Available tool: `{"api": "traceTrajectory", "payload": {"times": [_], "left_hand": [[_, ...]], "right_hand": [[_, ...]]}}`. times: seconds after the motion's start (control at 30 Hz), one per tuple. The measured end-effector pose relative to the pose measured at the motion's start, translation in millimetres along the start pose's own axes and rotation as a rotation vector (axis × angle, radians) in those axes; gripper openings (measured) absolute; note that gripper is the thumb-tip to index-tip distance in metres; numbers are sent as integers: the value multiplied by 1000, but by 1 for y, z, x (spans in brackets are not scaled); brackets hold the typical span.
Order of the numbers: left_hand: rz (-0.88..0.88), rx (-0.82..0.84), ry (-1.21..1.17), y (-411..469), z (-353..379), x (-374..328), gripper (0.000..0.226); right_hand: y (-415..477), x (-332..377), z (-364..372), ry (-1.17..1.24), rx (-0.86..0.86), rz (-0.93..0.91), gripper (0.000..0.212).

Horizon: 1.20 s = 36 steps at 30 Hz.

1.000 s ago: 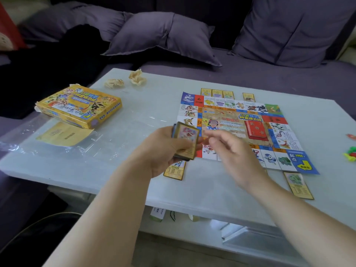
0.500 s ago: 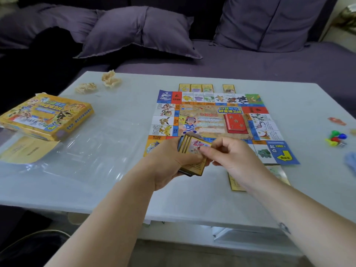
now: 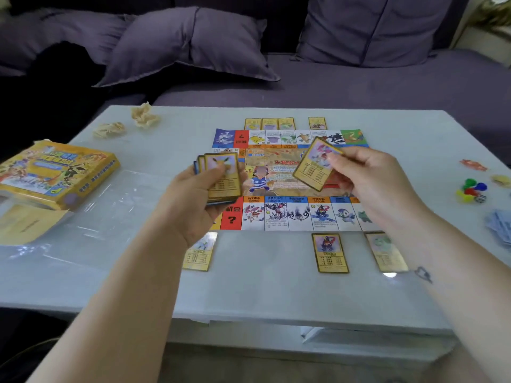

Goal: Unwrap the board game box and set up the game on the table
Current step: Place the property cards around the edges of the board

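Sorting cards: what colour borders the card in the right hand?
Gold, on the card; head view.

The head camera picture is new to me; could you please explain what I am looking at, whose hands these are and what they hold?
There is no machine here: a person wears one camera on the head, looking down at their own bare hands. The left hand holds a stack of cards; the fingers of the right hand pinch a single card above the game board, which lies flat on the table. Along the board's near edge lie three cards, along its far edge four more cards. The yellow game box sits at the left by clear plastic wrap, and coloured playing pieces lie at the right.
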State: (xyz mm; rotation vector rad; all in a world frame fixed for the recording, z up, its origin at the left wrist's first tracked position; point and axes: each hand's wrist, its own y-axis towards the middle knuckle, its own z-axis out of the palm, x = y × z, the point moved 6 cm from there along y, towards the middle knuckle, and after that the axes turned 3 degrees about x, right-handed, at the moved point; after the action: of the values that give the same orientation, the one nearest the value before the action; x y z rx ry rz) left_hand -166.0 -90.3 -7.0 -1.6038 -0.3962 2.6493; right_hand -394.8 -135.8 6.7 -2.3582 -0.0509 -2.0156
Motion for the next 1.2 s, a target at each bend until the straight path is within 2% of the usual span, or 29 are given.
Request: {"api": "traceTrajectory", "payload": {"times": [0.23, 0.4, 0.53, 0.6, 0.7, 0.83, 0.93, 1.2], "left_hand": [[41, -87, 19, 3, -23, -9, 16], [61, -103, 80, -1, -21, -9, 17], [66, -109, 88, -3, -19, -10, 17], [67, -108, 100, -4, -21, -11, 17], [68, -117, 100, -5, -26, -14, 17], [71, -124, 107, -5, -32, -18, 17], [71, -125, 117, -5, -32, -17, 17], [65, -125, 111, -8, -31, -15, 16]], "right_hand": [[-5, -2, -10, -155, -16, -14, 16], [-40, -21, 66, -412, 340, -32, 15], [-49, -43, 92, -623, 363, -56, 19], [-47, -44, 89, -766, 325, -114, 17], [-49, -34, 87, -918, 276, -305, 19], [-69, -35, 100, -996, 423, -514, 21], [-81, -48, 112, -1133, 529, -572, 32], [-85, -48, 117, -1145, 436, -682, 28]]}}
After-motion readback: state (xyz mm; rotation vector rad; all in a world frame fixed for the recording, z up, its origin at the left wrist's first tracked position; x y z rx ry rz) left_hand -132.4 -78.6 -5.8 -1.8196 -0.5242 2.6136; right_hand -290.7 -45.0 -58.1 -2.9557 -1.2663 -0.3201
